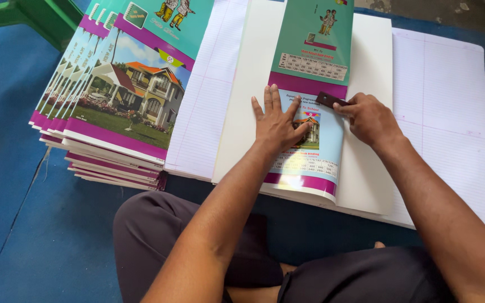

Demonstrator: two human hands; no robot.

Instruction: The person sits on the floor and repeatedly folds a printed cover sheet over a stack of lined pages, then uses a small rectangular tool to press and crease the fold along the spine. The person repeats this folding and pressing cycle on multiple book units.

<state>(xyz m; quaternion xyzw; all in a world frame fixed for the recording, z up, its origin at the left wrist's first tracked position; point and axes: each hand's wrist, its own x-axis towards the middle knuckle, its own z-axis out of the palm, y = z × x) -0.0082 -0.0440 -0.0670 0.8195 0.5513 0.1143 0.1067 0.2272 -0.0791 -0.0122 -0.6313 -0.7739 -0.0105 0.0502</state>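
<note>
A glossy printed cover [314,67], green at the top with purple bands and a house picture, lies over a stack of white sheets [371,157] in front of me. My left hand [277,120] presses flat on the cover's lower half, fingers spread. My right hand [369,118] pinches a small dark flat tool [330,100] and holds it against the cover's right edge, at the fold line.
A fanned stack of finished notebooks [116,106] with house-picture covers lies at the left. Lined paper sheets [442,118] spread right and left under the white stack. Blue floor mat [18,168] all around, my crossed legs [158,224] below, a green stool leg [40,14] top left.
</note>
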